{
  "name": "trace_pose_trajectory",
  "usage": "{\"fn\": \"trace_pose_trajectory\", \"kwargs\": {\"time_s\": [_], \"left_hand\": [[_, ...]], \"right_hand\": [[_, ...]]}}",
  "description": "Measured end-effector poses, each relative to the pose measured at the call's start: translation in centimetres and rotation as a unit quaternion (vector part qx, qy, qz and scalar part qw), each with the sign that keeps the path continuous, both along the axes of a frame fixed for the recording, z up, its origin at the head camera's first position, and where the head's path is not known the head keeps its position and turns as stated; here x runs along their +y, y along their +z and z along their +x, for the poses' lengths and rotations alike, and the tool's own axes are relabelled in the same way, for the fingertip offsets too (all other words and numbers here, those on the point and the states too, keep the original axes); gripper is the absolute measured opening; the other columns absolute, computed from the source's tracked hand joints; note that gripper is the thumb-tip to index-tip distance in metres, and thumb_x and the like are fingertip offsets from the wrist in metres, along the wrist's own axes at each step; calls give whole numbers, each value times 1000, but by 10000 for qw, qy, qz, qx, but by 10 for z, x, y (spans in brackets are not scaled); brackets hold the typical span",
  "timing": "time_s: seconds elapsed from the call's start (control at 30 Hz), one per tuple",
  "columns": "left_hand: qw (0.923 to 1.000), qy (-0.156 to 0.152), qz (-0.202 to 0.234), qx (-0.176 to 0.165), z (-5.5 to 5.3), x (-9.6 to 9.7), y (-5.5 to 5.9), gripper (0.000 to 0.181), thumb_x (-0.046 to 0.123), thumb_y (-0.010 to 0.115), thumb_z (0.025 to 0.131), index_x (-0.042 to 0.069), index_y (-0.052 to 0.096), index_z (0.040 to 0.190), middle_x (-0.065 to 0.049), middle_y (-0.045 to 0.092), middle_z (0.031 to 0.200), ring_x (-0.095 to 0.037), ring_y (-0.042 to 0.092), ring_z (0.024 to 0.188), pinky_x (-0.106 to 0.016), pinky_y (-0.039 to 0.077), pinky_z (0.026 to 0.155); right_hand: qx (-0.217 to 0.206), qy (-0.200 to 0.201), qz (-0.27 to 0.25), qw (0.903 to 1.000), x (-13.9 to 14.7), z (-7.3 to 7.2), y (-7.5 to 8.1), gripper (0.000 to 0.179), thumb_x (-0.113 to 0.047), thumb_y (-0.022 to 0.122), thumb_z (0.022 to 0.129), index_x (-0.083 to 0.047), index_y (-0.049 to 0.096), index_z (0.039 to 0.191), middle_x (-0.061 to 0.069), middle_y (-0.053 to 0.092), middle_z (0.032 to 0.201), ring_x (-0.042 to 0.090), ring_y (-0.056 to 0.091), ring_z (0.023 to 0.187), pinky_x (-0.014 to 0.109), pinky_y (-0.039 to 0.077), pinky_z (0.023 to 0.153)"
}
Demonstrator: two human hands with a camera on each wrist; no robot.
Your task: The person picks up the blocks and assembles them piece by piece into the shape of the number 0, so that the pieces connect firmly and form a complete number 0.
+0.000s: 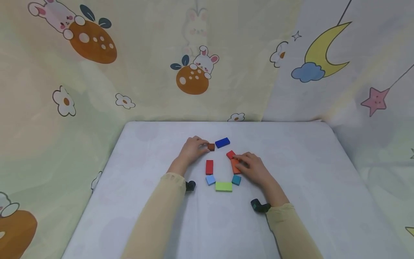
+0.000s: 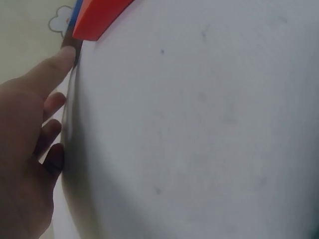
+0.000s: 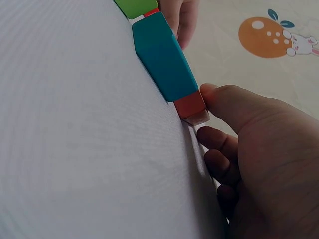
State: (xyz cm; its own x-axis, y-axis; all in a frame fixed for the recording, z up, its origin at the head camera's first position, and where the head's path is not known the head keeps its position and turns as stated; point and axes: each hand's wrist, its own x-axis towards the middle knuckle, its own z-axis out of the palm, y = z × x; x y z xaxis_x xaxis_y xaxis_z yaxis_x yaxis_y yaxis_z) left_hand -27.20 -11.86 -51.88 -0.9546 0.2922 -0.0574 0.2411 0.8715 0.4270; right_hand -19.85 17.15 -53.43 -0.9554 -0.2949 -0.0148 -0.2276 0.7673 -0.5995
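Note:
My left hand [image 1: 193, 149] pinches a small brown block [image 1: 211, 147] between thumb and fingers at the upper left of a ring of coloured blocks. In the left wrist view its thumb [image 2: 64, 59] meets the dark block behind a red block. To the right of the brown block lies a long blue block [image 1: 222, 142]. My right hand [image 1: 253, 166] holds the orange block [image 1: 235, 167] at the ring's right side, its index fingertip close to a small red block [image 1: 230, 154]. In the right wrist view the thumb [image 3: 219, 97] touches the orange block beyond the teal one.
Completing the ring are a red upright block [image 1: 209, 167], a light blue block [image 1: 210, 180], a lime green block [image 1: 224, 186] and a teal block [image 1: 236, 179]. They lie on a white-covered table [image 1: 155, 144]. Patterned cloth [image 1: 142, 64] hangs behind.

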Motion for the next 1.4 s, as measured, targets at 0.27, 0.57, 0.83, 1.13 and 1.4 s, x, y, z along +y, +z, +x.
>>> {"fn": "trace_pose_trajectory", "kwargs": {"time_s": [0.27, 0.57, 0.83, 1.13, 1.4], "left_hand": [[9977, -378, 418, -375, 6, -11, 2, 37, 41, 69, 91, 34, 67, 127, 0, 56, 131, -23, 45, 126, -43, 43, 107], [9956, -888, -23, -302, 5, -14, 1, 38, 46, 69, 90, 38, 66, 127, 3, 54, 136, -21, 44, 129, -44, 37, 112], [9947, -984, -189, -251, 7, -14, 4, 38, 44, 70, 90, 39, 66, 127, 3, 53, 138, -20, 43, 130, -44, 38, 112], [9932, -1060, -148, -468, 6, -18, 4, 47, 46, 68, 91, 40, 58, 136, 2, 50, 144, -23, 40, 136, -46, 36, 114], [9901, -494, 947, -910, 23, -28, 10, 38, 41, 55, 100, 35, 57, 137, 5, 50, 147, -20, 38, 144, -47, 29, 120]], "right_hand": [[-32, -14, 72, 10000, 1, -3, -2, 43, -36, 64, 95, -34, 57, 138, 0, 59, 116, 21, 51, 109, 45, 42, 96], [-102, -83, 75, 9999, 0, -3, -1, 43, -36, 64, 95, -34, 57, 138, 0, 58, 115, 21, 50, 109, 45, 42, 96], [-48, -64, 52, 10000, -1, -2, 1, 42, -36, 64, 96, -33, 58, 137, 0, 59, 115, 21, 50, 109, 44, 42, 96], [22, -58, 21, 10000, -1, -1, 0, 42, -34, 64, 95, -33, 59, 136, 1, 59, 114, 21, 51, 108, 45, 42, 94], [-77, -69, 83, 9999, -2, -2, -2, 41, -37, 63, 96, -34, 58, 136, 0, 59, 115, 21, 51, 109, 43, 43, 95]]}}
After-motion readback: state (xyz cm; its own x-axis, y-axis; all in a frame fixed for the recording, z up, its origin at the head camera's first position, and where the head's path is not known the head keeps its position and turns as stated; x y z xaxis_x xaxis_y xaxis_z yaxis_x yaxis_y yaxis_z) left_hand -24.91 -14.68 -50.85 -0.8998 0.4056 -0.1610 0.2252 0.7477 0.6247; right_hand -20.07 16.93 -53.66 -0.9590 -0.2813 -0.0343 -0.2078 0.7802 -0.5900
